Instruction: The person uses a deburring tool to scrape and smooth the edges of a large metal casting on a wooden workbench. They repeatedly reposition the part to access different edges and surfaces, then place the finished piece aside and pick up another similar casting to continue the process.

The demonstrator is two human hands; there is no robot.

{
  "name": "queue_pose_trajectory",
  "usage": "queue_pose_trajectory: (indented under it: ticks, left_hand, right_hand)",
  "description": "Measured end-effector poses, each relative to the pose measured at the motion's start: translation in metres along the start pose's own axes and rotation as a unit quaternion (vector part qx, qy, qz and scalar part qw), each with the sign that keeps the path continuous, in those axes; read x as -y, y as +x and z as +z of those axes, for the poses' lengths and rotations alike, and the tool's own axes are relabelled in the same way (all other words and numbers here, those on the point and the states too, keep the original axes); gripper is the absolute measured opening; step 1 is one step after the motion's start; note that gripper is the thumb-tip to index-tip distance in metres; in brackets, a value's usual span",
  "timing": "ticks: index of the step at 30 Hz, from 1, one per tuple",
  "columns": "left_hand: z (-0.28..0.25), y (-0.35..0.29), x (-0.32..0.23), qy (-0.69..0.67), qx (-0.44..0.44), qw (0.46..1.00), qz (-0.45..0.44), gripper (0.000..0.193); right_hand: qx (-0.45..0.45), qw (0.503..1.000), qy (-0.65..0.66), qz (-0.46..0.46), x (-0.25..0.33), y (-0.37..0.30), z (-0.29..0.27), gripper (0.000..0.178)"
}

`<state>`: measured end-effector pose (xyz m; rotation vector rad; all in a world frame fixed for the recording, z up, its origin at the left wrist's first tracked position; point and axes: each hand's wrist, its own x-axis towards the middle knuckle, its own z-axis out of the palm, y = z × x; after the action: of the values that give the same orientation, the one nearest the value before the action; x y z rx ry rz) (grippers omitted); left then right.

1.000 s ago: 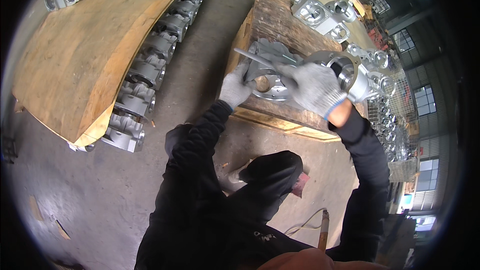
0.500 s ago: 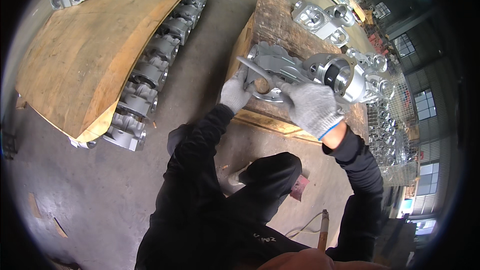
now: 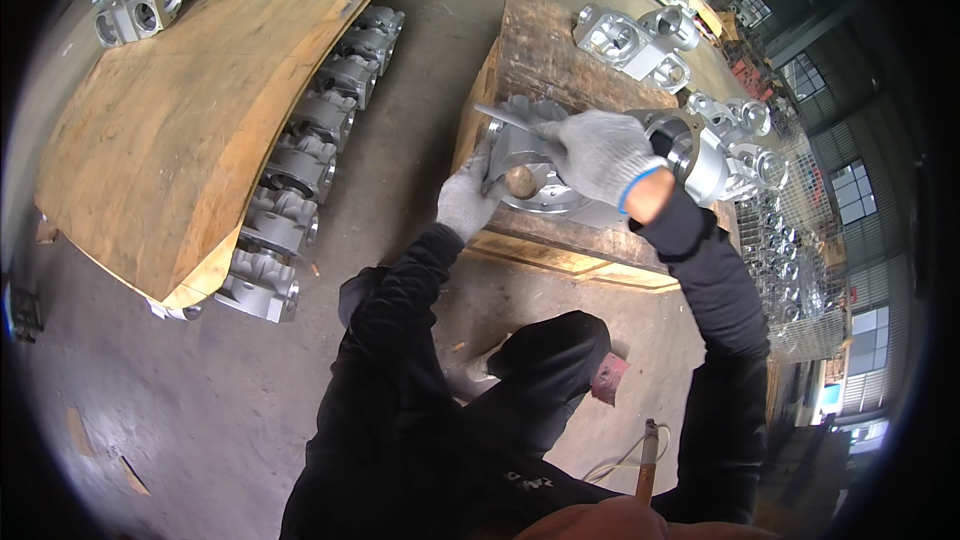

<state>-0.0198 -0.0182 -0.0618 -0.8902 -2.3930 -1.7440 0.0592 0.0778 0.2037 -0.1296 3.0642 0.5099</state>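
Note:
On a wooden crate top (image 3: 540,25) lies a silver metal casting (image 3: 518,147) with round openings. My left hand (image 3: 467,202), in a grey knit glove, is closed around the casting's left side. My gloved right hand (image 3: 605,158) is closed on a thin grey bar-like tool (image 3: 503,118), perhaps a file; its tip sticks out leftward over the casting. A round brown knob-like piece (image 3: 520,181) shows between my hands; what it belongs to I cannot tell. Right of my right hand lies a larger casting with a wide bore (image 3: 695,155).
More castings (image 3: 625,45) stand at the crate's far right. To the left, a curved plywood sheet (image 3: 200,120) has a row of castings (image 3: 300,165) along its right edge. Wire cages (image 3: 800,270) with castings line the right. A red piece (image 3: 608,378) lies on the floor near my leg.
My right hand has moved up and to the left over the casting, with the bar-like tool lying flatter. My left hand keeps its hold. The whole view has shifted slightly.

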Motion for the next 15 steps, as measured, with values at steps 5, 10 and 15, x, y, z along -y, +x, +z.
queue_pose_trajectory:
  ticks: [5, 10, 15]
  left_hand:
    - [0.002, -0.003, 0.002, 0.031, -0.007, 0.999, 0.003, 0.074]
    - [-0.003, -0.004, 0.009, 0.019, -0.052, 0.996, 0.073, 0.077]
    - [-0.013, 0.003, -0.007, -0.095, -0.078, 0.990, 0.063, 0.079]
  right_hand:
    - [-0.006, 1.000, 0.026, 0.002, 0.000, 0.009, 0.005, 0.030]
    - [0.024, 0.999, 0.016, 0.024, -0.009, 0.003, 0.027, 0.034]
    - [-0.141, 0.984, 0.090, 0.054, -0.019, -0.030, 0.042, 0.037]
